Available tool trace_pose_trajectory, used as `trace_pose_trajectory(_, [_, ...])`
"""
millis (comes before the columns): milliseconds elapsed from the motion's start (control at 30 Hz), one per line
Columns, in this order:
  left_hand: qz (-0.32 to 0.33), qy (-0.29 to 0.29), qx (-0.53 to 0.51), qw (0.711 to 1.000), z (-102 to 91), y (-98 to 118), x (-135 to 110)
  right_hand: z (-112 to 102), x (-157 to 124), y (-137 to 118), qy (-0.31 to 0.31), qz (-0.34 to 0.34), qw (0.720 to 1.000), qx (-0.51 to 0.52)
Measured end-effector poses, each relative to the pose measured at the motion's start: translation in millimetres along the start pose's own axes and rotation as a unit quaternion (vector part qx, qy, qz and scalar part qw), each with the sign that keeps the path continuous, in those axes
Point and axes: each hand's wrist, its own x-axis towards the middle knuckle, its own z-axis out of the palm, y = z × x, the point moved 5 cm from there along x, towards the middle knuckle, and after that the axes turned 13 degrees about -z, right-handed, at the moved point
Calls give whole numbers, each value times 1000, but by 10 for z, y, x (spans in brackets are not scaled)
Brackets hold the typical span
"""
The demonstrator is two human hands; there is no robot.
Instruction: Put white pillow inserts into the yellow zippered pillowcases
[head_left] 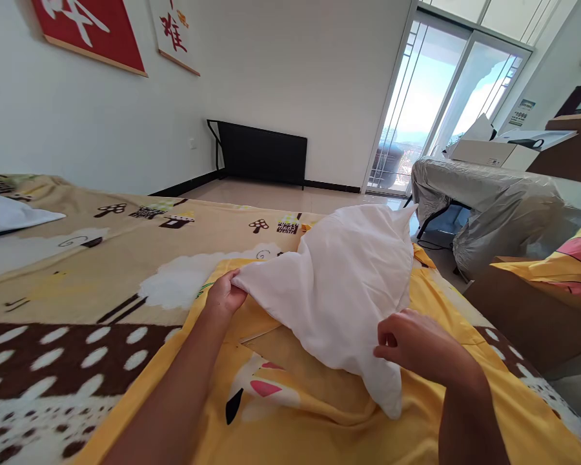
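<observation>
A soft white pillow lies rumpled and slanted over a yellow pillowcase with a cartoon print. My left hand pinches the pillow's left corner between thumb and fingers. At the pillow's lower right side is my right hand, its fingers loosely curled with a gap by the thumb and nothing seen in them. Whether those fingers touch the pillow I cannot tell. One pillow corner droops below the right hand, and another points up at the far right. Inside the yellow case's edge a tan patch shows.
Underneath spreads a patterned blanket with sheep and brown-dotted bands. Another white item lies far left. Right of the bed stand a cardboard box with yellow printed cloth and a plastic-covered table. A black panel leans against the wall.
</observation>
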Motion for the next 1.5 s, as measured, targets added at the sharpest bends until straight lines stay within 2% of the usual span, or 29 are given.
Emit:
trace_pose_trajectory(67, [0,5,3,1000,-46,5,69,-27,1,181,16,33,999,-20])
trace_pose_trajectory(133, [2,5,4,1000,-67,13,109,37,79,383,-8,45,999,3])
trace_pose_trajectory(233, [5,2,8,1000,-74,26,134,258,290,621,-84,45,989,109])
trace_pose_trajectory(333, [6,-2,13,1000,-72,37,133,411,478,691,-109,39,972,207])
trace_pose_trajectory(400, [5,-4,15,1000,-69,44,129,434,542,607,-111,-15,957,268])
trace_pose_trajectory(467, [5,-6,17,1000,-68,48,124,384,546,459,-104,-110,942,300])
trace_pose_trajectory(600, [5,-8,20,1000,-70,45,117,231,449,201,-97,-262,922,268])
trace_pose_trajectory(733, [7,-6,19,1000,-78,37,107,149,376,105,-88,-344,908,222])
trace_pose_trajectory(933, [6,1,15,1000,-85,41,105,119,322,150,-90,-424,860,271])
trace_pose_trajectory(1000, [3,2,12,1000,-86,44,110,114,338,125,-84,-418,861,278])
trace_pose_trajectory(1133, [-3,1,5,1000,-79,50,112,120,468,-18,-25,-341,909,237])
trace_pose_trajectory(1233, [-8,-6,3,1000,-56,56,96,127,522,-143,13,-321,921,220])
trace_pose_trajectory(1333, [-12,-14,2,1000,-28,59,69,84,460,-150,35,-300,933,195])
trace_pose_trajectory(1400, [-12,-20,2,1000,-14,57,49,17,359,-78,46,-250,953,162])
trace_pose_trajectory(1500, [-11,-27,0,1000,2,51,23,-89,156,57,49,-138,983,112])
